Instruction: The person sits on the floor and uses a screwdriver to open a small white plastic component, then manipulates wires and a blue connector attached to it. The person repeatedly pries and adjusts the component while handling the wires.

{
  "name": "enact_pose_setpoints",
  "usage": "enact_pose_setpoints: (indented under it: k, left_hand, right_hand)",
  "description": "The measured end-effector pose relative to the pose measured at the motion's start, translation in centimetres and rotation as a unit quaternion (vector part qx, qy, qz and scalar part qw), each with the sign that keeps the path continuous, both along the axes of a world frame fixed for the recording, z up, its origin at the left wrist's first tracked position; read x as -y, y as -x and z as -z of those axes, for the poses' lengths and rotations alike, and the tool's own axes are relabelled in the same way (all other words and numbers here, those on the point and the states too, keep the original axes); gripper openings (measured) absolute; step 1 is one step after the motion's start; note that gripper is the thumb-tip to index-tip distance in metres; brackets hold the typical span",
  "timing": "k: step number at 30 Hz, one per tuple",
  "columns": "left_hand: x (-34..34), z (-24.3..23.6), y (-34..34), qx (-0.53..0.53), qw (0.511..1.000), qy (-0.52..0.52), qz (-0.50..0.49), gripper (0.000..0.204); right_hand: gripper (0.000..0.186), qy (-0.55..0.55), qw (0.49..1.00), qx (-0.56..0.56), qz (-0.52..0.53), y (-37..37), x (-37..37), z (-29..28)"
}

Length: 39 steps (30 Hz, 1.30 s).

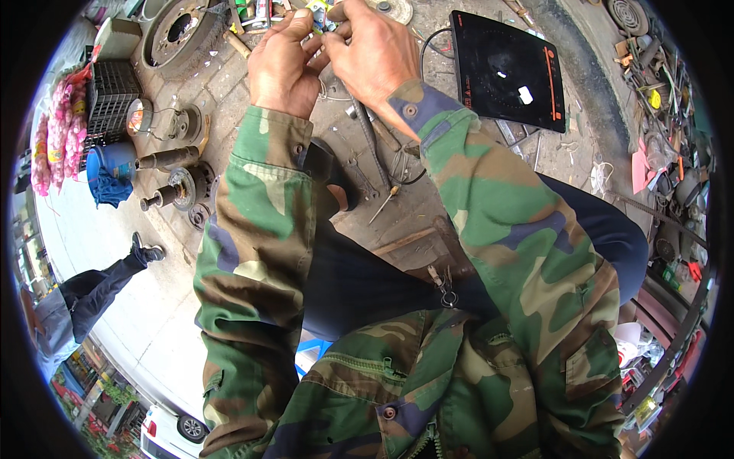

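Both hands meet near the top edge, over a cluttered paved floor. My left hand (287, 67) has its thumb up and its fingers bent in toward the other hand. Bent the same way, my right hand (376, 60) comes in from the right, thumb and fingertips pinched together. Between the fingertips something small may be held, but it is too hidden to name. Small yellow and blue items show just behind the fingers. To the right of my right hand lies a black flat induction cooker (508, 69) with a cable. A screwdriver (384, 205) rests on the floor below the hands.
A wheel rim (177, 32) lies at upper left, beside a black crate (113, 99) and a blue bucket (112, 172). Metal machine parts (183, 187) stand below them. Tools and scrap pile up along the right (673, 130). A person's leg (115, 275) shows at left.
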<state>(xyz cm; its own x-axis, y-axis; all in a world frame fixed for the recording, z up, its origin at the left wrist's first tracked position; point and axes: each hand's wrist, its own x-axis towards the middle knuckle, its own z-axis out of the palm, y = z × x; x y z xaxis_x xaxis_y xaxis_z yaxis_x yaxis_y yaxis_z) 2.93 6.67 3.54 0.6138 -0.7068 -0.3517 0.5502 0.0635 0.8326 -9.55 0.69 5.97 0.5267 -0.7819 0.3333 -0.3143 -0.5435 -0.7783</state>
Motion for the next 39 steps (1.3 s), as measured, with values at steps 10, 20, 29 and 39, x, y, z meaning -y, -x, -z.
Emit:
enact_pose_setpoints:
  k: [10, 20, 29, 39]
  left_hand:
    - [0.0, 1.0, -1.3, -0.003, 1.000, -0.003, 0.019, 0.016]
    - [0.1, 1.4, -1.8, -0.008, 1.000, -0.011, 0.012, 0.017]
    - [-0.2, 0.8, -0.6, -0.012, 0.999, -0.022, -0.021, 0.021]
    - [-0.1, -0.1, 0.0, -0.024, 0.999, -0.024, -0.017, 0.017]
  right_hand:
    - [0.027, 0.144, 0.985, 0.096, 0.025, -0.2, -0.7, 2.5]
    - [0.037, 0.064, 0.997, 0.039, -0.008, -0.7, -1.0, 3.0]
    - [0.024, 0.155, 0.987, 0.023, 0.022, -1.1, -1.2, 3.5]
    - [0.025, 0.131, 0.991, 0.039, 0.006, -0.8, -1.3, 3.0]
